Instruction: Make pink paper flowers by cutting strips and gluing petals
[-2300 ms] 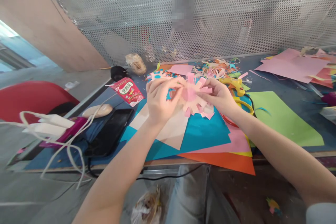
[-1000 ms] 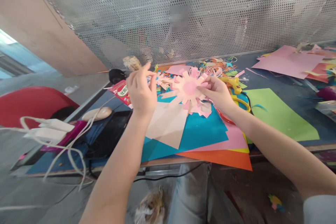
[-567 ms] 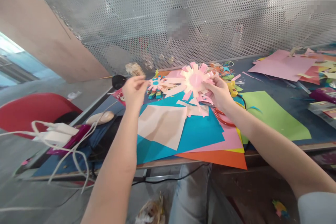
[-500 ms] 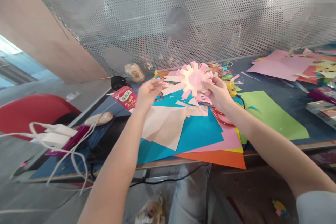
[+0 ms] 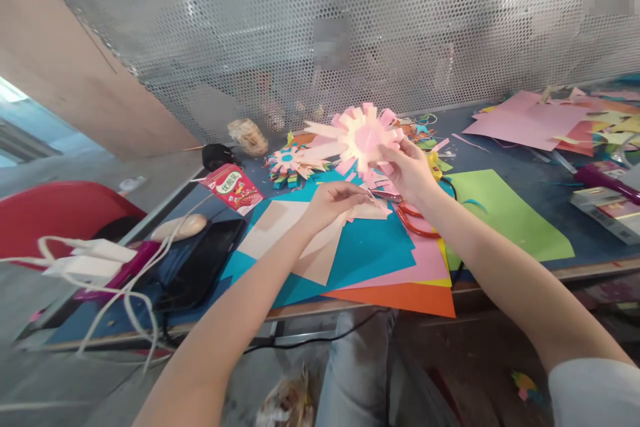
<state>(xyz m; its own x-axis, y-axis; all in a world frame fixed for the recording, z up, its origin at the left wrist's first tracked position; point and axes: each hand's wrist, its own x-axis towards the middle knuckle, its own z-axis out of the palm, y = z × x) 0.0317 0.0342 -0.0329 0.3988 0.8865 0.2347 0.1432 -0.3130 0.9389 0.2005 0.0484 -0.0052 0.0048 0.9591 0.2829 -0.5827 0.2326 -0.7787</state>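
My right hand (image 5: 407, 170) is raised above the table and pinches a pink and cream paper flower (image 5: 363, 135) with fringed petals by its lower edge. My left hand (image 5: 330, 203) hovers low over the cream paper sheet (image 5: 295, 240), its fingers curled together in a pinch near a small pale paper scrap (image 5: 370, 210); what it holds, if anything, is too small to see. Red-handled scissors (image 5: 415, 220) lie just under my right wrist. A second flower, blue and pink (image 5: 290, 163), lies on the table behind my left hand.
Blue, pink, orange and green paper sheets (image 5: 505, 213) overlap at the table's front edge. A yellow glue gun (image 5: 434, 160) lies by paper scraps. A red drink carton (image 5: 233, 188), a black tablet (image 5: 200, 267) and white cables (image 5: 95, 260) are at the left. A perforated metal screen (image 5: 400, 27) stands behind.
My right hand has lifted the flower higher. My left hand let go of it, swung out to the left, then came down over the cream sheet.
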